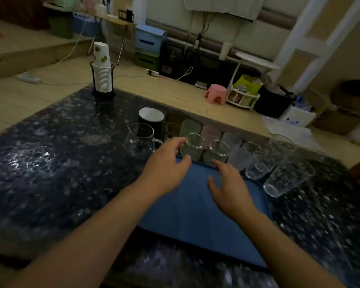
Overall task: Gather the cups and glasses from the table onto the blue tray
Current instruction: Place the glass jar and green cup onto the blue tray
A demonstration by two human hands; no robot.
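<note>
Both hands spread, empty: left hand (166,163) near a clear glass (193,146), right hand (229,188) above the blue tray (195,221)

Tray (195,215) lies on desk (50,163), near edge. Row of glasses (214,142) just behind tray's far rim. Mug (151,119) behind pitcher (140,140), left of the row. Two tumblers (279,171) right of tray. Paper cup stack (102,69) at desk's far left corner.
</note>
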